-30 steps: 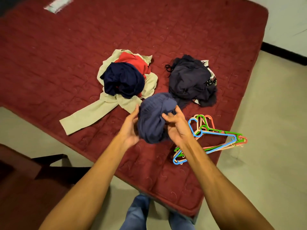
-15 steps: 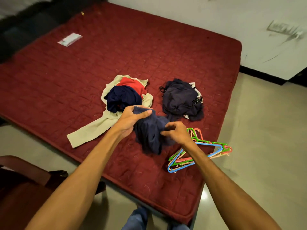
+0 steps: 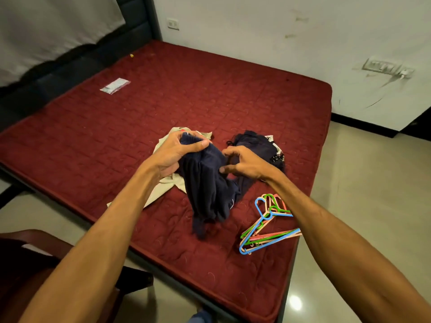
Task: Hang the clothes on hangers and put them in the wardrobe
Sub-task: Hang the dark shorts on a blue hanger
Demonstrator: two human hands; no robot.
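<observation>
both forearms are reaching forward over the near edge of the bed (image 3: 140, 117), converging above its middle.

left hand (image 3: 172, 155): palm is turning inward, fingers are curling over the top of the navy garment (image 3: 207, 187), thumb is lying across the front of the bunched cloth. grip is closing firmly on the garment's upper end.

right hand (image 3: 247, 164): wrist is bending inward, back of hand is facing up. index finger is hooking at the garment's right shoulder, thumb is pointing left into the cloth lower down. grip is pinching the navy garment at its right side; the remaining fingers are tucking under, not clearly seen.

navy garment is being held up between the two hands, hanging in a crumpled column, its lower end trailing down towards the bed cover; cannot tell whether it is touching.

hangers (image 3: 265, 224): a loose stack, blue, green, pink and peach, is lying on the bed near its right edge, partly under the right forearm.

beige garment (image 3: 163, 185) is lying spread behind the left wrist. dark pile (image 3: 256, 143) is sitting just beyond the right hand. a small packet (image 3: 115, 85) is lying far up the bed. a chair (image 3: 35, 264) is standing at lower left.
</observation>
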